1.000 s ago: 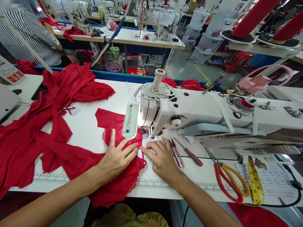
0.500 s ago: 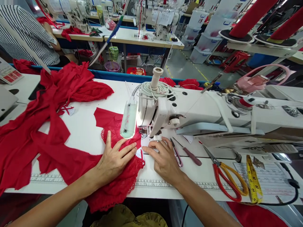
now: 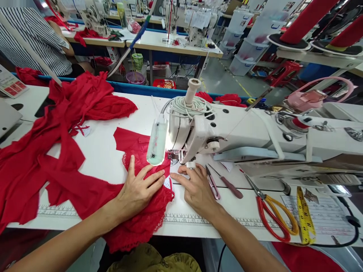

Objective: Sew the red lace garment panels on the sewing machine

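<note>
My left hand [image 3: 143, 189] lies flat with spread fingers on a red lace garment piece [image 3: 159, 211]. That piece runs up beside the needle area of a white sewing machine [image 3: 195, 132]. At the fabric's right edge, a small white patterned patch [image 3: 167, 183] shows next to my left fingertips. My right hand [image 3: 195, 185] rests just below the presser foot [image 3: 173, 155], index finger stretched toward the fabric edge and the other fingers bent under the machine head. Nothing shows in its grip. A clear greenish guard [image 3: 157, 143] hides part of the fabric.
Right of my right hand lie thread snips [image 3: 213, 185], an awl [image 3: 231, 187], scissors [image 3: 275, 215] and a yellow tape measure [image 3: 305, 219]. Heaped red fabric [image 3: 65, 151] covers the left side. A ruler strip [image 3: 193, 220] runs along the front edge. A person in stripes [image 3: 36, 41] sits beyond.
The view has shifted slightly. Both hands and the red lace piece keep nearly the same place beside the presser foot.
</note>
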`<state>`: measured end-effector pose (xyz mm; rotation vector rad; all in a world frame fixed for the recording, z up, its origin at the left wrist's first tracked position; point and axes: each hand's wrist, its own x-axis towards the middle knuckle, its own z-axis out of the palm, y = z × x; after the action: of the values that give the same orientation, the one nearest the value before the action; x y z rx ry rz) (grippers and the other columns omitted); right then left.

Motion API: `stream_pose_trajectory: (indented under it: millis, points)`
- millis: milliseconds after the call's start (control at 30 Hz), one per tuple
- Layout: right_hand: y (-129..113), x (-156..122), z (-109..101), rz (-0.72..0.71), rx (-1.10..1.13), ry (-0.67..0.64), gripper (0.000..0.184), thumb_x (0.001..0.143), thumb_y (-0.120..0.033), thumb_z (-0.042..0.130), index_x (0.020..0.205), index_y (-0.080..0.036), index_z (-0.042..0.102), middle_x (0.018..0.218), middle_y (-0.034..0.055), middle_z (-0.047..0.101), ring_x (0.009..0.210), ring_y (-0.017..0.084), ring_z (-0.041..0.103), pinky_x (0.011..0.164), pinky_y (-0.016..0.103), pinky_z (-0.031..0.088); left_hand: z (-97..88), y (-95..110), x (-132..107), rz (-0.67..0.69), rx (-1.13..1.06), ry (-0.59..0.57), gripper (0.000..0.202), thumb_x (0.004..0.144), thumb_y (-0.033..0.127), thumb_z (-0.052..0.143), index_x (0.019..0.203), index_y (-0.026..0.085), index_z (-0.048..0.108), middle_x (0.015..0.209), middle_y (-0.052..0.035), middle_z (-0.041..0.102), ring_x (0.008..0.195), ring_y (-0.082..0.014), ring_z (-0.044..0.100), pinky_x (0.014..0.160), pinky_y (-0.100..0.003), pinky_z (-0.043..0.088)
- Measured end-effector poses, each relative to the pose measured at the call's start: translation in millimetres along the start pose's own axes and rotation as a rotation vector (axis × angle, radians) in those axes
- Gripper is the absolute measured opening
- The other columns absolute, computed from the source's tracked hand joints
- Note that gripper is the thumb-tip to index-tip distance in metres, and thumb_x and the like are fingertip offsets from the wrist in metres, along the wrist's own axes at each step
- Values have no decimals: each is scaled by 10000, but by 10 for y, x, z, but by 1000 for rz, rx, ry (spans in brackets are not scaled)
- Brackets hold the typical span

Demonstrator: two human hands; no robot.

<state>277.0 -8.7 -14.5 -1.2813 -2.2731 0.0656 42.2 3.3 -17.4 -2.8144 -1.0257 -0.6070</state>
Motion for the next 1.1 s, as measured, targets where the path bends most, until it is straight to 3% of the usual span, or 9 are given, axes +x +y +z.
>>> stream_pose_trajectory:
  millis: [167, 367, 467, 567, 900, 1100]
  points:
    - [11, 3, -53, -5, 34, 25, 641, 692, 95, 407, 1138, -249, 714, 1003, 61, 609, 928, 209, 540, 975, 454, 364, 0, -1, -3, -10, -14, 8, 384, 966, 42, 463, 1283, 188, 623, 1285, -118, 681, 1279, -374, 534, 1041, -812, 231]
    - [-17, 15, -192, -337, 53, -93, 396, 853, -7, 470, 1139, -203, 661, 1044, 67, 662, 907, 184, 560, 999, 448, 374, -14, -7, 8, -2, -16, 7, 361, 973, 57, 456, 1251, 184, 647, 1286, -105, 684, 1237, -355, 567, 1070, -837, 144]
    - [-39, 30, -181, -405, 4, -61, 248, 922, -40, 514, 1064, -177, 662, 985, 53, 694, 860, 170, 559, 896, 359, 431, -10, -10, 6, -3, -9, 17, 376, 975, 55, 434, 1246, 192, 656, 1266, -115, 692, 1200, -339, 590, 1060, -846, 149]
    - [-40, 49, -138, -385, 0, -29, 192, 946, -39, 531, 988, -172, 663, 897, 34, 690, 793, 147, 558, 811, 306, 451, -13, -15, -2, -15, -14, -3, 399, 981, 51, 402, 1264, 187, 647, 1284, -135, 679, 1210, -337, 580, 1055, -845, 162]
    - [7, 43, -127, -342, 4, -7, 257, 969, -33, 460, 999, -187, 663, 923, 29, 702, 834, 144, 579, 960, 352, 435, -63, -35, 32, 18, 9, -43, 434, 952, 1, 391, 1285, 166, 615, 1310, -106, 665, 1181, -328, 559, 1050, -703, 316]
    - [26, 9, -135, -254, 77, -55, 375, 855, 14, 423, 1098, -170, 641, 987, 55, 698, 915, 180, 586, 1034, 420, 346, -47, -9, 24, 13, 30, -48, 433, 956, 5, 397, 1286, 174, 619, 1339, -91, 649, 1167, -330, 550, 1022, -667, 365]
